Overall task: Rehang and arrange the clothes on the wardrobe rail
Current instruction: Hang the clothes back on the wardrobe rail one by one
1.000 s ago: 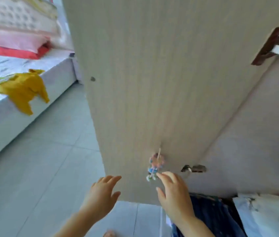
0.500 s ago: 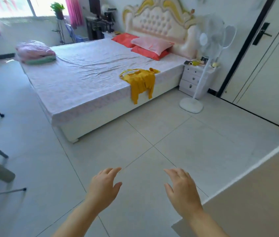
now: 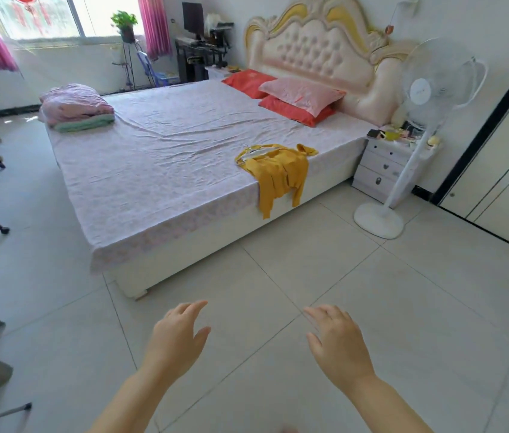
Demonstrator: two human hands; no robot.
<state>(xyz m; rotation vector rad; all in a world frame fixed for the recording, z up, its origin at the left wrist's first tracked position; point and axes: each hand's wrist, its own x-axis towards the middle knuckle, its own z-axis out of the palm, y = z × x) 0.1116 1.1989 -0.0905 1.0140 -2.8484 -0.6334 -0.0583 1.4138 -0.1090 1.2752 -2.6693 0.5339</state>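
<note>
While both forearms reach forward over the floor tiles (image 3: pixel 325 260), I see left hand (image 3: pixel 178 342) and right hand (image 3: pixel 339 345) palms-down, fingers loosely spread, holding nothing; yellow garment (image 3: pixel 278 171) (hanger (image 3: pixel 251 151) at its collar) drapes over the bed (image 3: pixel 159 170) edge, well apart from them.

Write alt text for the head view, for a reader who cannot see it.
Two open, empty hands, the left hand and the right hand, are held out over a tiled floor, facing a bed where a yellow top drapes over the side. A white fan and a nightstand stand right of the bed.
</note>
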